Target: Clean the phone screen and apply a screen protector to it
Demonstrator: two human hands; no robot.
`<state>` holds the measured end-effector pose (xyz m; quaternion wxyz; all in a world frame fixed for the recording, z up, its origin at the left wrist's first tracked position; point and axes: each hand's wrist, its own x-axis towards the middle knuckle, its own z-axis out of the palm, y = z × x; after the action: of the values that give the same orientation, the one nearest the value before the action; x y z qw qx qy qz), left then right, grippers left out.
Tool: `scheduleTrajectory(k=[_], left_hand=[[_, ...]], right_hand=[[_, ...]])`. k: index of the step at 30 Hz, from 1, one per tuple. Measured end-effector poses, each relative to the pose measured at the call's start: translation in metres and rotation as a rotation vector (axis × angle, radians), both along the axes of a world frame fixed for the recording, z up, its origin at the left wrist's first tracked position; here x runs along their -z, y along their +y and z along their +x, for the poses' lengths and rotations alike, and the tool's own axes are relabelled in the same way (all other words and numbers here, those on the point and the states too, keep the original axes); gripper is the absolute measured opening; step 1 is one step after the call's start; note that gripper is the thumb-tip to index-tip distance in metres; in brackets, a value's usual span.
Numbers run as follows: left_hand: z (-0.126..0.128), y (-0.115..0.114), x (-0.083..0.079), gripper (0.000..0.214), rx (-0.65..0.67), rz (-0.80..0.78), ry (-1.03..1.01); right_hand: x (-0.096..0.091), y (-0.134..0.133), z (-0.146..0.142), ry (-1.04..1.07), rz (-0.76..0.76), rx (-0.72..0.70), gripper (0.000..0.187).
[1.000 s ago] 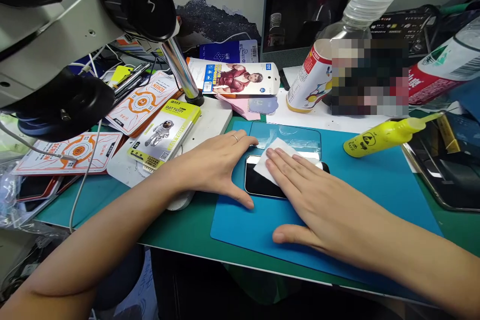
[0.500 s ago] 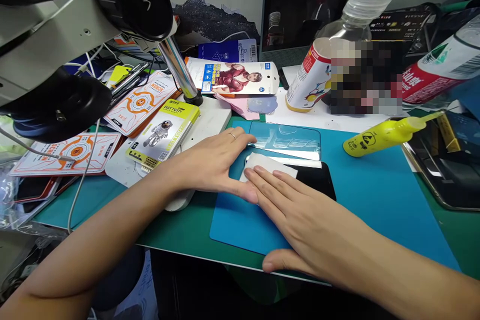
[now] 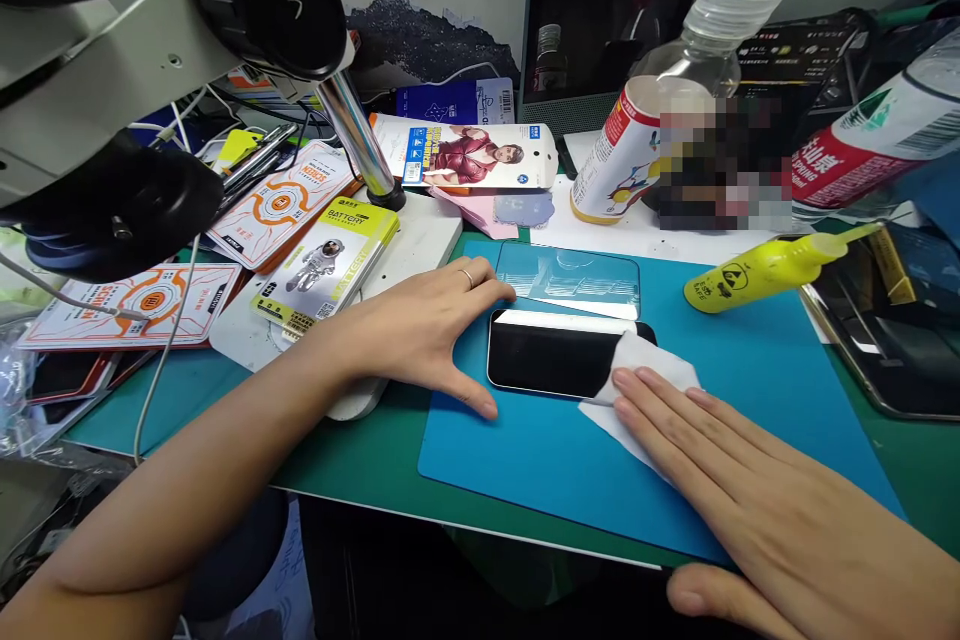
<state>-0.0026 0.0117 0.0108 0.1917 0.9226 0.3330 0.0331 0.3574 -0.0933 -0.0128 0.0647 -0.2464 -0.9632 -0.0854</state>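
Lying flat and unclenched, fingers (image 3: 660,400) of the right hand (image 3: 757,520) are pressed on a white wipe (image 3: 646,362), judged thin and limp. Left of the fingertips, the phone (image 3: 551,360) is braced by the splayed left hand (image 3: 416,330); its glass is judged slick, fragile, best held edgewise.

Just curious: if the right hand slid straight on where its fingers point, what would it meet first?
Probably the black phone: the right hand lies flat on a white wipe, fingertips aimed at the phone's right end.
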Motion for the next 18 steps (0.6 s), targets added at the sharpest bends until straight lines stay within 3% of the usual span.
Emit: scheduleTrajectory(k=[4, 8, 13, 18], left_hand=[[0.001, -0.001, 0.001, 0.093, 0.002, 0.015, -0.002], [0.005, -0.004, 0.002, 0.080, 0.003, 0.026, 0.001], [0.010, -0.005, 0.001, 0.069, 0.002, 0.028, 0.016], [0.010, -0.006, 0.001, 0.068, -0.003, 0.008, 0.007]], right_hand=[[0.014, -0.010, 0.021, -0.037, -0.047, 0.090, 0.101], [0.010, -0.006, 0.020, 0.000, -0.048, 0.064, 0.102], [-0.007, 0.014, -0.007, 0.076, -0.042, -0.069, 0.098], [-0.010, 0.030, -0.049, 0.041, -0.084, -0.137, 0.103]])
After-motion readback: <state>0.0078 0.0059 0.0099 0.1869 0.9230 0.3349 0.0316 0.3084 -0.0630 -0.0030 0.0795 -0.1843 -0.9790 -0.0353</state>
